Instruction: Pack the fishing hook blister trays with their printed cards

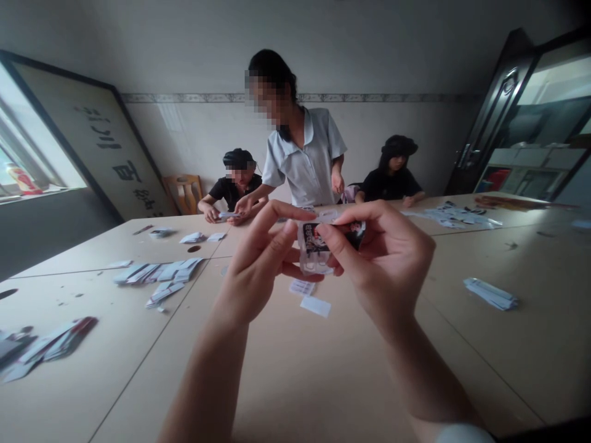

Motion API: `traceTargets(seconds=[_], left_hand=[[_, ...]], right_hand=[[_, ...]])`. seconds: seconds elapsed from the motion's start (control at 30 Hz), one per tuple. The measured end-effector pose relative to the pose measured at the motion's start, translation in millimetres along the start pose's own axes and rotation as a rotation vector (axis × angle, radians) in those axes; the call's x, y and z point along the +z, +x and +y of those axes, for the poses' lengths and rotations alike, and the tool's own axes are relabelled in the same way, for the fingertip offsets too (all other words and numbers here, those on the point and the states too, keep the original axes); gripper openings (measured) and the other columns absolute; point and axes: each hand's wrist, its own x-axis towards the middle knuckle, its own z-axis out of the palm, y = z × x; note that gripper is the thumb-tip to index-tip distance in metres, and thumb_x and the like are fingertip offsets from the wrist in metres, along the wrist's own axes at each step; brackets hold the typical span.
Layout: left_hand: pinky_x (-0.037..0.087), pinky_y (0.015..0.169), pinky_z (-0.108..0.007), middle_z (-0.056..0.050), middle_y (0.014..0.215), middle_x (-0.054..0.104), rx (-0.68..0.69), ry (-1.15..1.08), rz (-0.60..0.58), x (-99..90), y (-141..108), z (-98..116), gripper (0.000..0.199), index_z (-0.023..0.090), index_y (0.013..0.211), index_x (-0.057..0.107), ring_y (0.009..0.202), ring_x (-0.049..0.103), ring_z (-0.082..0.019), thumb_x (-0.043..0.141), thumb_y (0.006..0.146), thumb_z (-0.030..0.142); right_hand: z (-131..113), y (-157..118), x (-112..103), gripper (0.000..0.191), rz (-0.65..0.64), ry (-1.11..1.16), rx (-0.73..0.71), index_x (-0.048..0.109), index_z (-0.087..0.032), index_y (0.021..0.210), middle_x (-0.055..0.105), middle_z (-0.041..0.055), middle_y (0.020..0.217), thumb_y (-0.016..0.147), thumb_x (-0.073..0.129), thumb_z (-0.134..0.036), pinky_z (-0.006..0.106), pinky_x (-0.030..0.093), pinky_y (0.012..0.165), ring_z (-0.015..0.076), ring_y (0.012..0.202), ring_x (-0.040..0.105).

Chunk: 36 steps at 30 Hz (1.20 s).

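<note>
Both hands are raised above the table in the middle of the view. My left hand [253, 271] grips a small clear plastic container [316, 266] from its left side, thumb near its upper left edge and fingers underneath. A black printed label [315, 243] with white characters and a small picture lies across the container's front. My right hand [390, 258] pinches this label, with the thumb pressed on its face and the label's right end bending toward the fingers. Below the container, white paper slips [316, 306] lie on the table.
Stacks of paper slips [157, 272] spread over the left of the table [300, 381]. A bundle of slips [490, 293] lies right, with a loose pile [455, 214] farther back. Across the table one person [305, 160] stands and two sit; the standing person reaches toward papers at the left.
</note>
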Motion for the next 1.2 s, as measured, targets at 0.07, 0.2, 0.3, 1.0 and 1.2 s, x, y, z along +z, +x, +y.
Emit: traceTargets(seconds=[0.07,0.2,0.3,1.0,1.2], left_hand=[[0.068,0.063,-0.035,0.0,0.077,0.071,-0.004,-0.003,0.006,0.6,-0.1,0.7,0.02,0.025,0.106,0.059,0.076,0.077,-0.024,0.059,0.095,0.042],[0.068,0.063,-0.034,0.0,0.08,0.072,-0.005,-0.004,0.002,0.0,-0.8,0.0,0.02,0.025,0.106,0.059,0.076,0.077,-0.023,0.059,0.096,0.042],[0.068,0.063,-0.033,0.001,0.083,0.073,0.007,-0.01,-0.016,-0.4,-1.2,-0.3,0.019,0.025,0.106,0.058,0.071,0.076,-0.02,0.057,0.097,0.042],[0.068,0.061,-0.031,0.002,0.09,0.074,0.011,-0.007,-0.018,1.5,-1.4,0.3,0.013,0.025,0.102,0.056,0.072,0.075,-0.019,0.063,0.094,0.034],[0.067,0.06,-0.029,0.001,0.087,0.074,0.011,0.008,-0.012,2.7,-1.4,0.8,0.014,0.024,0.102,0.055,0.066,0.074,-0.017,0.063,0.094,0.034]], right_hand=[[-0.2,-0.4,0.1,0.012,0.001,-0.011,0.0,0.065,-0.022,0.079,0.063,-0.0037,0.068,0.081,0.076,-0.017,0.025,0.05,0.045,0.0096,0.049,0.054],[-1.1,-0.5,0.1,0.012,0.002,-0.036,-0.022,0.065,-0.022,0.079,0.064,-0.0032,0.07,0.081,0.076,-0.017,0.026,0.05,0.046,0.0098,0.049,0.054],[-1.8,-0.2,0.3,0.012,0.001,-0.039,-0.022,0.064,-0.022,0.079,0.063,-0.0036,0.069,0.082,0.075,-0.017,0.025,0.05,0.046,0.0093,0.05,0.054],[-2.5,-1.3,-1.4,0.012,-0.016,-0.045,-0.032,0.064,-0.022,0.08,0.065,-0.0023,0.072,0.082,0.075,-0.017,0.026,0.053,0.047,0.0105,0.052,0.057],[-1.8,-2.6,-1.9,0.011,-0.002,-0.06,-0.029,0.065,-0.022,0.08,0.068,-0.001,0.078,0.082,0.076,-0.019,0.026,0.055,0.048,0.0103,0.051,0.058]])
